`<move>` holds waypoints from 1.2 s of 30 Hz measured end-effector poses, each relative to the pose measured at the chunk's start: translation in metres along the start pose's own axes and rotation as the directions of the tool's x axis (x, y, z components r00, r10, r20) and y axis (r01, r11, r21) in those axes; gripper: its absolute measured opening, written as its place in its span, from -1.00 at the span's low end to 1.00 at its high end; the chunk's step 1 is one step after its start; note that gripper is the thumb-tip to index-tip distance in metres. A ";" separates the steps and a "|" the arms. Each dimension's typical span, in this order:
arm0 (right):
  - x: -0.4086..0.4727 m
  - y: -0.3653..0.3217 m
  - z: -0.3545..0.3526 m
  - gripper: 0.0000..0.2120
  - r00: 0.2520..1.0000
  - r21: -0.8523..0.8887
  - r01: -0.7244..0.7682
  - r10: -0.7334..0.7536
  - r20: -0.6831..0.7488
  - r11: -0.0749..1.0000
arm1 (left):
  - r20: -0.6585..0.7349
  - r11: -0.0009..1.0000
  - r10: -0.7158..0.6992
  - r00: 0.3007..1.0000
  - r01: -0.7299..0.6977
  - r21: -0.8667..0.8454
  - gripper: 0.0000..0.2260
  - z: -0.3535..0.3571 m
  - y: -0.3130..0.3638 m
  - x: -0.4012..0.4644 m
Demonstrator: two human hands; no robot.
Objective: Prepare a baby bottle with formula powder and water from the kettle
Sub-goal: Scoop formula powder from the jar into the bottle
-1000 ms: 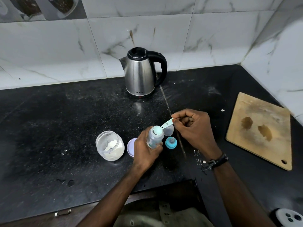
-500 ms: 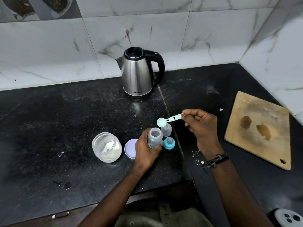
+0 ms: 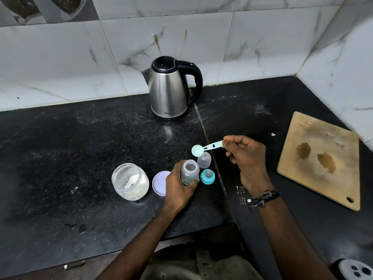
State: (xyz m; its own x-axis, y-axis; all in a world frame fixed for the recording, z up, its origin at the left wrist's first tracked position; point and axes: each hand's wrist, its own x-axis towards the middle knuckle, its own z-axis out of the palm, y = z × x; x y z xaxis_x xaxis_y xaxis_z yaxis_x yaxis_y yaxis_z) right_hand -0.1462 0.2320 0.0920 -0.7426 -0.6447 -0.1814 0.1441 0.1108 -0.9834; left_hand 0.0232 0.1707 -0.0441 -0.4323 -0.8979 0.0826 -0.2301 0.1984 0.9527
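Open baby bottle, small translucent bluish cylinder with a wide uncapped mouth, upright at centre frame on the speckled black stone counter; left hand curled round its body. Right hand pinches the handle of a pale turquoise plastic scoop, its round bowl just above the bottle. Clear domed cap and teal nipple ring stand just right of the bottle. Left: clear jar holding white powder, lilac lid beside it. Upper centre: brushed steel kettle, black handle

Black stone counter meets white marble-tiled walls.
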 end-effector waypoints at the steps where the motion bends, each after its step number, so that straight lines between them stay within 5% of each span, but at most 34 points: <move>1: 0.000 0.000 0.000 -0.89 1.000 0.003 0.001 -0.001 0.000 1.000 | -0.002 1.000 0.000 1.000 0.000 0.001 -0.49 0.000 0.000 0.000; 7: -0.002 0.000 0.002 -0.90 1.000 0.018 -0.028 0.028 -0.003 0.999 | 0.009 1.000 -0.006 1.000 0.006 0.017 -0.42 0.001 -0.006 -0.001; 14: -0.003 -0.002 0.004 -0.90 0.994 0.106 -0.110 0.109 0.016 0.988 | 0.021 0.998 -0.011 1.000 0.010 0.055 -0.02 -0.004 0.009 -0.005; 20: -0.005 -0.006 0.021 -0.88 0.993 0.170 -0.106 0.096 0.064 0.980 | -0.116 0.993 0.118 0.986 -0.116 0.022 -0.14 -0.030 0.046 -0.016; 27: -0.013 -0.010 0.060 -0.90 0.988 0.130 -0.059 0.039 0.147 0.990 | -0.322 0.946 0.323 0.890 -0.290 0.146 -0.12 -0.079 0.060 -0.018; 32: -0.028 -0.006 0.099 -0.90 0.969 -0.039 0.163 -0.152 0.196 0.986 | -0.434 0.983 0.185 0.882 -0.169 0.075 0.02 -0.120 0.033 -0.024; 36: -0.040 0.010 0.131 -0.82 0.900 -0.163 0.370 -0.309 0.308 0.915 | -0.394 0.999 0.037 0.918 -0.043 -0.006 0.14 -0.145 0.010 -0.033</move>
State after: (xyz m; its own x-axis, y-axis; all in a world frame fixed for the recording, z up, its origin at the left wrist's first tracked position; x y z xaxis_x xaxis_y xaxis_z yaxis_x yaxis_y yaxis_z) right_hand -0.0291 0.1599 0.0910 -0.5115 -0.8472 0.1439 -0.2498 -0.0137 -0.9682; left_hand 0.1612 0.1457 0.0054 -0.0623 -0.9720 0.2264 -0.2062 0.2345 0.9500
